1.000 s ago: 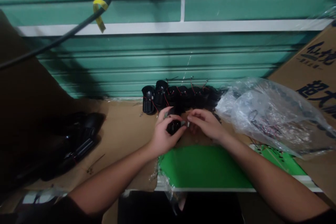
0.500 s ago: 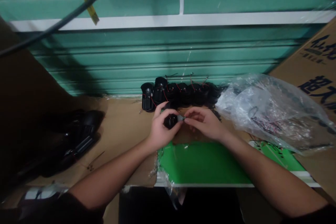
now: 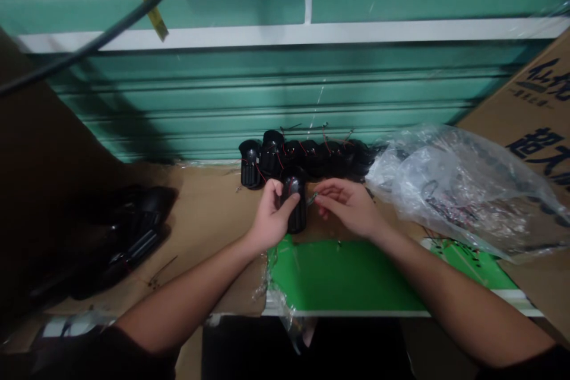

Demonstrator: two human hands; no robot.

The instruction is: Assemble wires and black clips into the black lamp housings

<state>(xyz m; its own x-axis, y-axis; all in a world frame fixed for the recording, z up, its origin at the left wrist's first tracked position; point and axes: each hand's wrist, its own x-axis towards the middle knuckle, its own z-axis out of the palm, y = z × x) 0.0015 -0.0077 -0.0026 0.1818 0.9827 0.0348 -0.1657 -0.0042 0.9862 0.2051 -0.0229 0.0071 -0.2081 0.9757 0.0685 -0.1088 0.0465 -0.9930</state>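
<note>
My left hand (image 3: 274, 217) is closed round a glossy black plastic housing (image 3: 294, 190), thumb across its front, above the near edge of the cardboard. A thin red wire runs over the housing's upper part. Just to the right, my right hand (image 3: 350, 205) pinches a small greenish part (image 3: 313, 197), perhaps a wire end; it is too small to name. Behind my hands, several similar black housings (image 3: 312, 154) stand in a row against the green wall, with thin red wires sticking out of them.
A clear plastic bag (image 3: 463, 196) of wired parts lies to the right. A green sheet (image 3: 356, 279) covers the near edge, with loose small parts on its right end. More black housings (image 3: 142, 219) lie at left. A cable (image 3: 111, 32) with a yellow tie hangs overhead.
The housing has turned so that its long front faces up, and my left thumb now lies across it. My right fingers have drawn slightly away from it, still pinching the small part.
</note>
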